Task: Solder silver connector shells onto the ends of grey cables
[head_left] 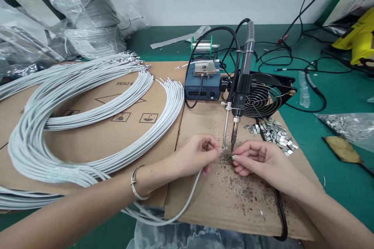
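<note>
My left hand [201, 151] pinches the end of a white cable [191, 196], which loops down from the fingers towards the cardboard's front edge. Just below the tip of a soldering iron [234, 132], my right hand [254, 157] is closed in a pinch at a small greenish piece, too small to name. The iron points downward in a stand, with a thin metal feed tube [226, 122] beside it. Between the hands, the cable's tip is partly hidden by the fingers. Small metal clips [277, 134] lie piled to the right of the iron.
Bundles of white cables [140, 151] spread over the cardboard [201, 186] on the left. Behind the iron stand a blue soldering unit [201, 83], a solder spool [202, 47] and a fan [263, 99]. A black cord [281, 218] crosses the right side. Dark residue dots the cardboard.
</note>
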Tool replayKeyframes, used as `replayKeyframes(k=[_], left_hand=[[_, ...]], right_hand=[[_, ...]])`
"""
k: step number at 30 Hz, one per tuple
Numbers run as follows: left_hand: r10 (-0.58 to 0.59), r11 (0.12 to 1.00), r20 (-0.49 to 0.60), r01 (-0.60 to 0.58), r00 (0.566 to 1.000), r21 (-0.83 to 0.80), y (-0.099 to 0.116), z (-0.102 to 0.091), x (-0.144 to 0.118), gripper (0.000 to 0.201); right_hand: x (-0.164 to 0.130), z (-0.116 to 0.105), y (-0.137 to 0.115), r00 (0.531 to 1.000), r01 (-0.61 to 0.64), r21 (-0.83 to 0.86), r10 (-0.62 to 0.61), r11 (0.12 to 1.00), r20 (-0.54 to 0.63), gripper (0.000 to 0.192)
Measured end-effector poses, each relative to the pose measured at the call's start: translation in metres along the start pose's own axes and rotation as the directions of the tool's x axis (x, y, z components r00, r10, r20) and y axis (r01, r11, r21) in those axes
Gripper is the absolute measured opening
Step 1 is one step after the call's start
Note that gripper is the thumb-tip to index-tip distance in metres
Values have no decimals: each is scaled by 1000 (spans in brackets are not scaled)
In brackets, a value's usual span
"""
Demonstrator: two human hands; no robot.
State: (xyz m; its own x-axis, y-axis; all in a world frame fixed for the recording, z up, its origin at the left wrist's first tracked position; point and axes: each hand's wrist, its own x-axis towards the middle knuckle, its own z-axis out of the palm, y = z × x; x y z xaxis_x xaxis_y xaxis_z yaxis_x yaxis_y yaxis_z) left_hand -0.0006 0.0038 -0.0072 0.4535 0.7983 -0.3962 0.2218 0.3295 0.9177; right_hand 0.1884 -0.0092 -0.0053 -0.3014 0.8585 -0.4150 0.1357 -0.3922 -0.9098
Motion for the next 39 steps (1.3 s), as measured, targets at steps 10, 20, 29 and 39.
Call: replayKeyframes(k=[10, 20, 29, 39], left_hand=[[-59, 991, 34, 63, 998, -115, -1, 6, -5, 19], [-114, 986, 52, 120, 992, -118, 5, 4, -6, 16], [-96, 973, 94, 114, 991, -200, 5, 8, -18, 16], [-57, 970, 151, 90, 987, -224, 7, 15, -34, 20]], right_hand=[[2, 8, 4, 999, 23, 179, -15, 984, -45, 27], [-2, 3, 2, 1000, 13, 99, -12, 995, -17, 20], [-26, 5, 7, 999, 26, -40, -27, 999, -20, 7], [-51, 41, 16, 993, 74, 284, -43, 956, -114, 19]])
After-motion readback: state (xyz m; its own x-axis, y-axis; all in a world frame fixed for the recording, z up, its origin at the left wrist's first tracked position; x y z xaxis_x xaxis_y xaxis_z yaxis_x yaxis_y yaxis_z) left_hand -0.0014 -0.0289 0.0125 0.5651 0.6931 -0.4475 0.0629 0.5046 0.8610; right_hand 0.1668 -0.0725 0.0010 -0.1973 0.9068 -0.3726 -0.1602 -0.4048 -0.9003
